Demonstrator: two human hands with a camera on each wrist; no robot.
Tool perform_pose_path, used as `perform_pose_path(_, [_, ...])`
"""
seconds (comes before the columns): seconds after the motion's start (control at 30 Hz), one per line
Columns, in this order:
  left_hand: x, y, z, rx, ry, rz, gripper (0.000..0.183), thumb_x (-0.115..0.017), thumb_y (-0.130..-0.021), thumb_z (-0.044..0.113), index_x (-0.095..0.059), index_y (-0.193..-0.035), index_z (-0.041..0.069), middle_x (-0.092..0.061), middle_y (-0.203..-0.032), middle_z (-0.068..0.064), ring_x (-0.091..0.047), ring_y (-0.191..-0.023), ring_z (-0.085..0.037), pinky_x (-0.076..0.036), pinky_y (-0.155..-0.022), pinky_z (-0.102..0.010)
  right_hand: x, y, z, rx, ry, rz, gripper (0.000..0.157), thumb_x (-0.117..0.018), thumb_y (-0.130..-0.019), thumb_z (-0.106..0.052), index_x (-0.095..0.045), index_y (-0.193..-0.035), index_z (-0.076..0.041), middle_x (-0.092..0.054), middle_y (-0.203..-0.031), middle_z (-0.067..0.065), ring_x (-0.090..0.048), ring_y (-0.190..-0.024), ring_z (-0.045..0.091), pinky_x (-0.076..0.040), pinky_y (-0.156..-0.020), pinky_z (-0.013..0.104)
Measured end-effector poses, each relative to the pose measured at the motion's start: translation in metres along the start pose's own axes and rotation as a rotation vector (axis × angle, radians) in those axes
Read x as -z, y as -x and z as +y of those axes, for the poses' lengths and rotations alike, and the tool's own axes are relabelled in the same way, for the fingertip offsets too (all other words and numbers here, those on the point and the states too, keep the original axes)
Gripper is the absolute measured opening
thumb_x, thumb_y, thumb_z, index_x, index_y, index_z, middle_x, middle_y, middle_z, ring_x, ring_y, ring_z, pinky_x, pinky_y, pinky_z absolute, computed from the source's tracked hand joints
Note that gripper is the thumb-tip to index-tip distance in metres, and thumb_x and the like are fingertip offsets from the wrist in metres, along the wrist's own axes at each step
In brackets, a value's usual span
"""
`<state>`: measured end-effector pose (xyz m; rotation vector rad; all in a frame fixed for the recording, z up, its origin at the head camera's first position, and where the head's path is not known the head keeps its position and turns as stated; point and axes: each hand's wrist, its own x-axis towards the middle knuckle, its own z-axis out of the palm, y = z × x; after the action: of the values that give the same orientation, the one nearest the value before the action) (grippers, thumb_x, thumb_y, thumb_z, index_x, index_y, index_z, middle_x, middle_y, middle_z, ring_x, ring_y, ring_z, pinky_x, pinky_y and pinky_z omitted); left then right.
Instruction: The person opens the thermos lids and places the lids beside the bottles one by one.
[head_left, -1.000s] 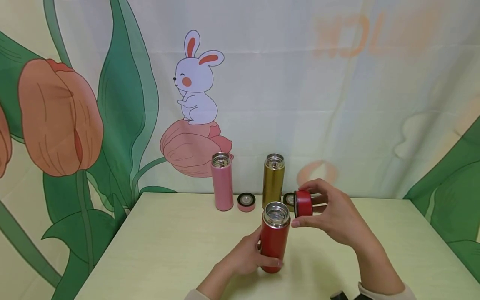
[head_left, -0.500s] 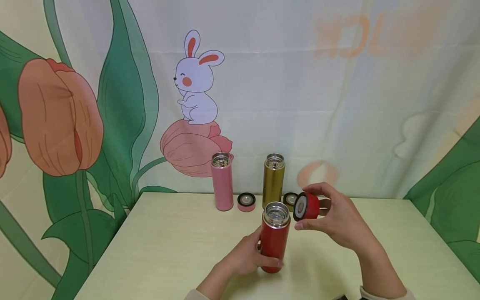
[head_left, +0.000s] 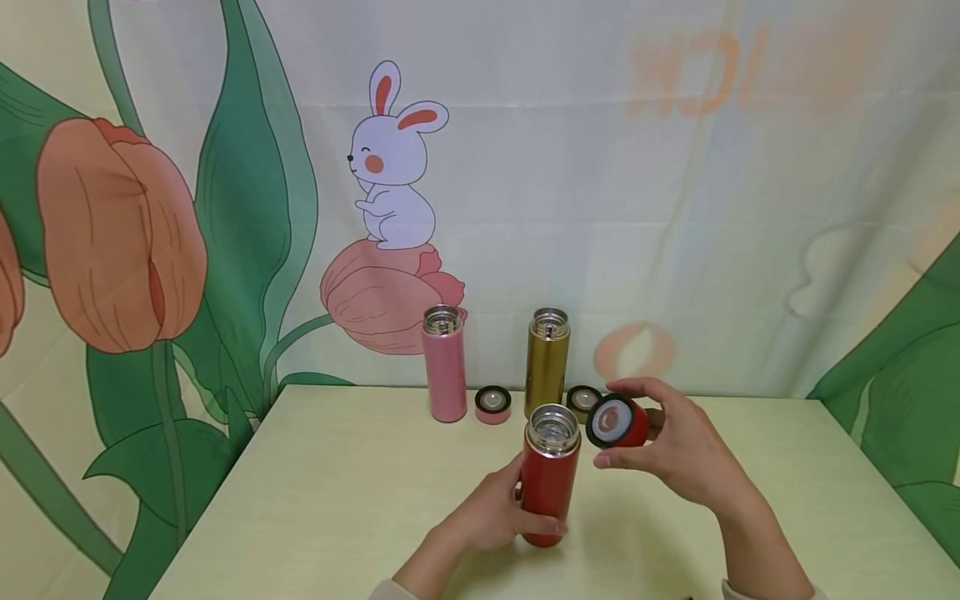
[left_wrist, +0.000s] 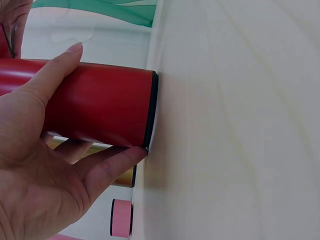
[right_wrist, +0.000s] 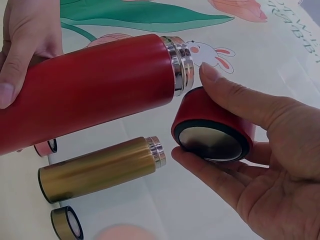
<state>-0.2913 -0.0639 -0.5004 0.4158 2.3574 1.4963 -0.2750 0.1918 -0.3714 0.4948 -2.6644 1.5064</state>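
Note:
My left hand (head_left: 487, 510) grips the lower part of a red thermos flask (head_left: 549, 487), which stands uncapped near the table's front, its steel mouth showing. In the left wrist view the thumb lies across the red wall and the other fingers go beneath, near the black base. Just right of the mouth, my right hand (head_left: 693, 454) pinches the red lid (right_wrist: 212, 112) between thumb and fingers. The lid is tilted on its side, apart from the flask; its pale underside with a black ring faces the head camera. Its metal top shows in the right wrist view.
Behind stand an uncapped pink flask (head_left: 446, 379) and an uncapped gold flask (head_left: 547, 375). The pink lid (head_left: 492, 408) and gold lid (head_left: 581, 402) lie underside up to the right of their flasks. A printed cloth (head_left: 510, 208) hangs behind the table (head_left: 337, 500).
My right hand has drifted slightly right and down, turning the red lid so that its underside now shows toward the head camera. The left hand and red flask have stayed in place.

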Motion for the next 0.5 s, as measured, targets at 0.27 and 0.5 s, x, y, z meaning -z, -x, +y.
perform_pose_path(0.27, [-0.0005, 0.0006, 0.0006, -0.001, -0.012, 0.005, 0.086, -0.092, -0.078, 0.036, -0.044, -0.148, 0.036, -0.064, -0.139, 0.004, -0.058, -0.133, -0.028, -0.047, -0.111, -0.058, -0.0014, 0.0013, 0.0064, 0.000, -0.054, -0.007, 0.086, -0.099, -0.067, -0.024, -0.055, -0.141, -0.014, -0.068, -0.127, 0.016, -0.074, -0.101, 0.023, -0.060, -0.079, 0.029])
perform_pose_path(0.5, [-0.0001, 0.0000, 0.0008, 0.005, -0.007, 0.001, 0.085, -0.092, -0.078, 0.036, -0.043, -0.148, 0.037, -0.064, -0.139, 0.005, -0.057, -0.133, -0.028, -0.047, -0.111, -0.059, -0.0011, 0.0022, 0.0098, -0.011, -0.056, -0.012, 0.084, -0.098, -0.070, -0.021, -0.054, -0.140, -0.010, -0.068, -0.123, 0.017, -0.073, -0.097, 0.022, -0.060, -0.078, 0.029])
